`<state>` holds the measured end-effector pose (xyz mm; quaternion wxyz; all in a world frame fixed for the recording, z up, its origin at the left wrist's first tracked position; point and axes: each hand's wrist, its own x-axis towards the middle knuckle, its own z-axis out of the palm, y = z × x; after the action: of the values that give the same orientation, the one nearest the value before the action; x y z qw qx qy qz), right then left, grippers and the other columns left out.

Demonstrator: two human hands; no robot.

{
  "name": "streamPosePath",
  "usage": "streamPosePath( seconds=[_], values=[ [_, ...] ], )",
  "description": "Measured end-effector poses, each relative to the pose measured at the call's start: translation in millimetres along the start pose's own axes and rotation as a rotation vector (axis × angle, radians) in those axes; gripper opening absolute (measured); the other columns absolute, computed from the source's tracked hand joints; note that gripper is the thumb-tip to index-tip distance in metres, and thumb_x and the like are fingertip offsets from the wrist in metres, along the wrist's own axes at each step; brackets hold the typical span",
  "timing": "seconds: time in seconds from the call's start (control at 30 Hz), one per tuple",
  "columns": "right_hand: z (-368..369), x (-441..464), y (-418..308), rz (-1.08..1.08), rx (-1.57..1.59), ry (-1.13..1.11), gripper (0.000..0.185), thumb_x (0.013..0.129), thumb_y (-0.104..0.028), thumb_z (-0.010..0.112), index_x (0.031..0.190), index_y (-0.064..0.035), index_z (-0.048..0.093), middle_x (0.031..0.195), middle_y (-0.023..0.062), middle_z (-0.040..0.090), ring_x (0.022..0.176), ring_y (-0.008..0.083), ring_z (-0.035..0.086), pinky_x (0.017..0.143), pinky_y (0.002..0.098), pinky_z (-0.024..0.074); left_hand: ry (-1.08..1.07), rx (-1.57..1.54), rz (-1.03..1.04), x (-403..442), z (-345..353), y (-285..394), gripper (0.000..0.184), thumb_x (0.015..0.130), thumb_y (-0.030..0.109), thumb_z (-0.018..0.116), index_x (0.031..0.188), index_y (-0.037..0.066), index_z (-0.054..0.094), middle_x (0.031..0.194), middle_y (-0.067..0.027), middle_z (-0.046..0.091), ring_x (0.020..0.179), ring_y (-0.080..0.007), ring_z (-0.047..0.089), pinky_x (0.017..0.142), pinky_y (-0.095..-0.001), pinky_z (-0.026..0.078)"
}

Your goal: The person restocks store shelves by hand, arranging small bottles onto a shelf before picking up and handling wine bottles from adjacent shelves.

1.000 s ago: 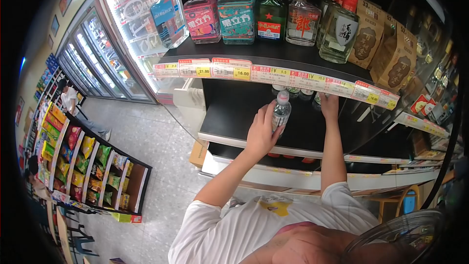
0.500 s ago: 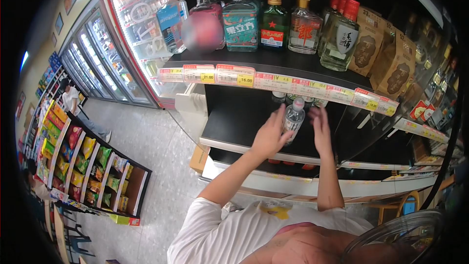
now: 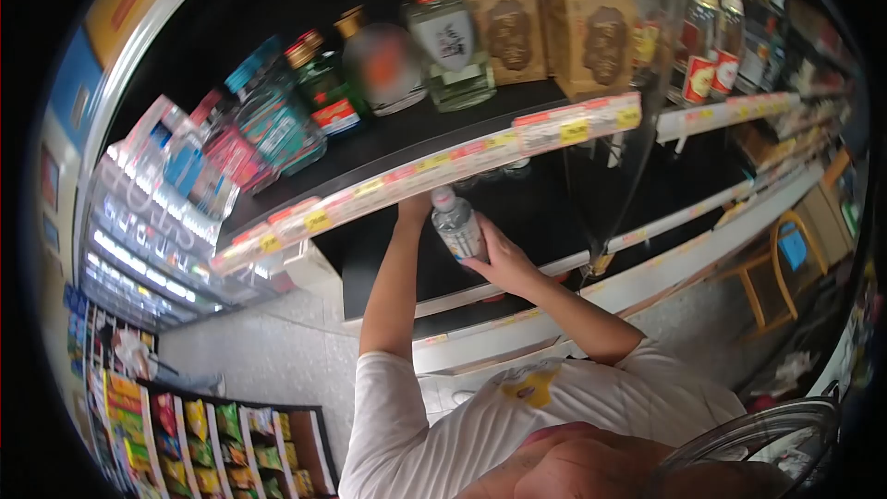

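Right hand fingers are wrapped round a clear capped bottle, likely slippery, best held mid-body; left hand grasp cannot be told.

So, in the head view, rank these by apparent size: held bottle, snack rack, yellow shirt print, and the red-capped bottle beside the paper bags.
1. Snack rack, though cut off below
2. Red-capped bottle
3. Held bottle
4. Yellow print

Left hand mostly hidden (behind price strip); strip print blurred; gold-capped bottle smeared
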<state>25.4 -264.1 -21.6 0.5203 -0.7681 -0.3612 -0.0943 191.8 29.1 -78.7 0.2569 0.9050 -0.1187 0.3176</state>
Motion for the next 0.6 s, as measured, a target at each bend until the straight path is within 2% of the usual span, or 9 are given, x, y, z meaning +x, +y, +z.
streamPosePath(
  seconds=[0.1, 0.17, 0.23, 0.33, 0.43, 0.6],
  values=[
    [-1.3, -0.6, 5.5, -0.002, -0.031, 0.003, 0.085, 0.087, -0.019, 0.078, 0.153, -0.0017, 0.029, 0.144, 0.0278, 0.051, 0.125, 0.0452, 0.058, 0.103, 0.0471, 0.0508, 0.036, 0.033, -0.09, 7.1, 11.0, 0.1, 0.037, 0.099, 0.032, 0.063, 0.126, 0.008, 0.068, 0.135, -0.0189, 0.064, 0.128, -0.0407, 0.056, 0.107, -0.0498, 0.044],
    [-1.7, -2.9, 13.0, -0.002, -0.066, -0.009, 0.086, 0.087, -0.02, 0.079, 0.154, -0.0027, 0.028, 0.143, 0.0265, 0.051, 0.124, 0.0441, 0.059, 0.102, 0.0473, 0.0515, 0.112, 0.006, -0.066, 10.6, 4.0, 20.9, 0.034, 0.098, 0.029, 0.066, 0.123, 0.006, 0.069, 0.128, -0.0185, 0.067, 0.122, -0.0395, 0.06, 0.103, -0.0477, 0.046],
    [-7.8, -5.2, 16.3, 0.034, -0.057, 0.012, 0.086, 0.086, -0.022, 0.079, 0.154, -0.0061, 0.029, 0.141, 0.0241, 0.054, 0.121, 0.0439, 0.06, 0.099, 0.0484, 0.0525, 0.234, -0.085, 0.054, 10.3, -6.8, 37.1, 0.029, 0.096, 0.022, 0.072, 0.118, 0.003, 0.07, 0.112, -0.0179, 0.073, 0.109, -0.0367, 0.068, 0.093, -0.043, 0.052],
    [-23.0, -2.1, 18.5, 0.082, -0.092, 0.059, 0.083, 0.087, -0.023, 0.078, 0.154, -0.0078, 0.03, 0.138, 0.0235, 0.055, 0.121, 0.0446, 0.06, 0.098, 0.0495, 0.0523, 0.144, 0.059, 0.087, 11.4, -27.9, 53.4, 0.029, 0.096, 0.022, 0.072, 0.116, 0.002, 0.07, 0.109, -0.0198, 0.072, 0.111, -0.0404, 0.067, 0.096, -0.0447, 0.051],
    [-45.2, 3.0, 27.0, 0.169, -0.098, 0.1, 0.083, 0.089, -0.024, 0.077, 0.154, -0.0072, 0.029, 0.141, 0.0254, 0.053, 0.124, 0.0455, 0.058, 0.099, 0.0499, 0.0512, 0.047, 0.04, -0.093, -0.1, -57.7, 93.8, 0.039, 0.095, 0.023, 0.073, 0.125, 0.0, 0.064, 0.12, -0.0243, 0.067, 0.119, -0.0434, 0.062, 0.1, -0.0465, 0.049],
    [-64.3, 8.3, 43.1, 0.213, -0.131, 0.132, 0.085, 0.089, -0.023, 0.077, 0.156, -0.0068, 0.028, 0.148, 0.0253, 0.049, 0.131, 0.0435, 0.054, 0.105, 0.0471, 0.0482, 0.091, 0.043, -0.223, -41.2, -94.0, 150.2, 0.073, 0.094, 0.026, 0.075, 0.148, -0.004, 0.036, 0.145, -0.0325, 0.045, 0.13, -0.0497, 0.051, 0.103, -0.0482, 0.046]
  ],
)
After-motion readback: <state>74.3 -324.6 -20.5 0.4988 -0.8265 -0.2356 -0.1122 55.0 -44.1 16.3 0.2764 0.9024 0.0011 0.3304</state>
